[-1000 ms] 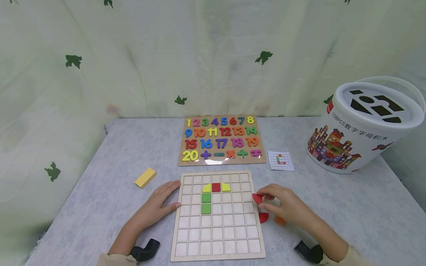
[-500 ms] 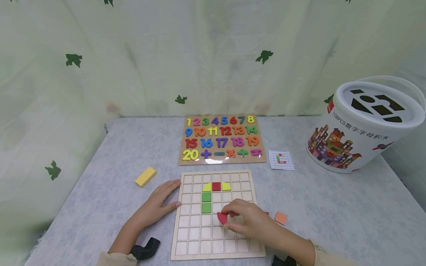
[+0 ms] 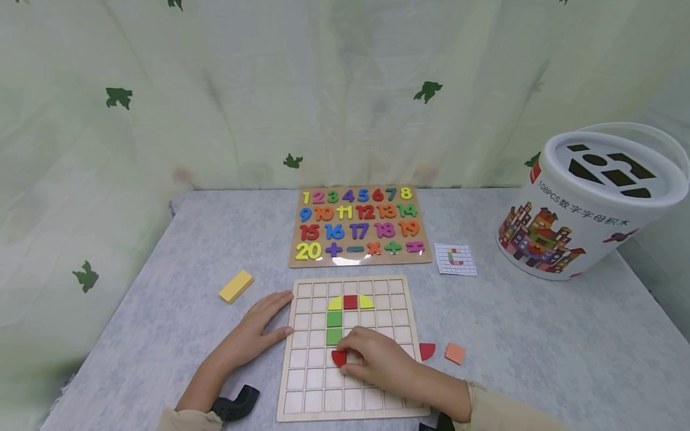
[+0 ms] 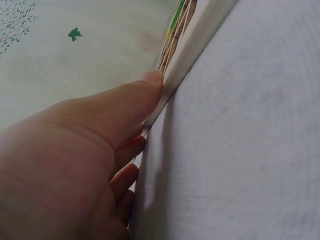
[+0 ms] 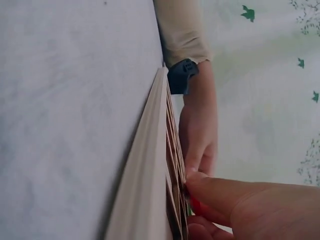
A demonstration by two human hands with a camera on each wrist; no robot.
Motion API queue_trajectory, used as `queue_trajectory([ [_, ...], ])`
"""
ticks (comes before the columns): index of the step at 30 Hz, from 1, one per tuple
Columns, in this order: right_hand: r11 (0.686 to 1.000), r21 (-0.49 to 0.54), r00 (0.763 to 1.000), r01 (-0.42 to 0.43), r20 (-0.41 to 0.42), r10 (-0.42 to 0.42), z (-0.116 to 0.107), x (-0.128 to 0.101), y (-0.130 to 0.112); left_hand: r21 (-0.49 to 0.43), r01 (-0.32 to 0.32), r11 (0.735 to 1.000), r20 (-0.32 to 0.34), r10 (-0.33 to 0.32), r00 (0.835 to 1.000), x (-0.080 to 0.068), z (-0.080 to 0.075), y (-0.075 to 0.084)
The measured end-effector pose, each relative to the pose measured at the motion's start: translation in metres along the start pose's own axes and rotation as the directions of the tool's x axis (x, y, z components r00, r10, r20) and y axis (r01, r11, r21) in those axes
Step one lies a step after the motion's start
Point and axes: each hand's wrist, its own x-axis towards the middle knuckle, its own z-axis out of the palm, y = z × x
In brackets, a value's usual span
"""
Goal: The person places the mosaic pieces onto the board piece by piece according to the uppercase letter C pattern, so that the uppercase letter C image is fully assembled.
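The red piece (image 3: 339,358) has come leftward across the board (image 3: 302,383), now at the cell just under the green squares (image 3: 334,328), pinched in the right hand (image 3: 377,359). Left hand (image 3: 259,332) lies flat, fingers straight against the board's left edge, bracing it on the counter (image 3: 162,335); placement looks close.

head: high, facing down-forward | wrists: perhaps table-level, close | shared: grid board (image 3: 353,347)

Both hands are bare. Each arm wears a beige long sleeve (image 3: 507,413), and a dark grey strap with a small black device (image 3: 235,404) sits at each wrist.
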Motion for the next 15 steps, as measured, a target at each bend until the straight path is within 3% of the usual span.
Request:
queue_trajectory([
  [5,0.997,-0.067,0.998,0.037,-0.041,-0.039,0.0043,0.0052,0.0013,0.000,0.005,1.000,0.002,-0.005,1.000,0.0000,0.0006,-0.0009],
  [15,0.992,-0.120,0.997,0.032,-0.061,-0.039,0.0067,0.0085,-0.0008,-0.002,0.001,1.000,0.002,-0.001,1.000,0.0004,0.0008,-0.0011],
])
